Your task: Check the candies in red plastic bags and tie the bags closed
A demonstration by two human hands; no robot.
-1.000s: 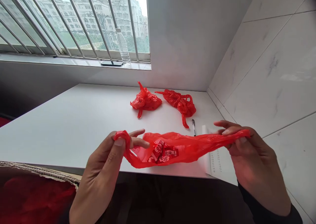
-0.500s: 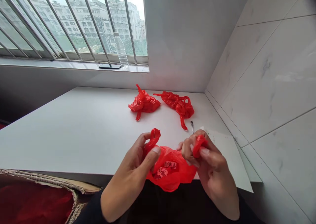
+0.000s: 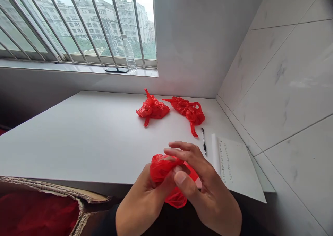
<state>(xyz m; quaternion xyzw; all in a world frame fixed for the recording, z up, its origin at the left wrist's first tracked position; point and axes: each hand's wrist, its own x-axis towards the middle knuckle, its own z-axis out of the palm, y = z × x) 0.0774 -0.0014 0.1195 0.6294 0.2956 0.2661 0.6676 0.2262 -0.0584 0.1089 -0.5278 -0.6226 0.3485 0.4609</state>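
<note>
A thin red plastic bag (image 3: 176, 198) hangs bunched between my hands at the table's near edge. My left hand (image 3: 147, 198) is closed around its gathered top, with the thumb pressed over the film. From the other side, my right hand (image 3: 205, 180) takes the bag between thumb and fingers. Its upper fingers reach out over the bunched film, and its thumb tip lies close to the left thumb. The bag's mouth and contents are hidden by my hands. Farther back lie two knotted red bags, one on the left (image 3: 153, 108) and one on the right (image 3: 188, 112).
A black pen (image 3: 203, 142) and a printed paper sheet (image 3: 240, 166) lie at right on the white table (image 3: 91, 135), beside the tiled wall. At lower left stands an open cardboard box (image 3: 88, 196) with red material inside. A clear bottle (image 3: 128, 54) and a phone (image 3: 117, 70) rest on the sill.
My hands have come together from either side, bringing the bag's two handles inward. The bag's mouth, with printed red pieces showing inside before, is now gathered and covered.
</note>
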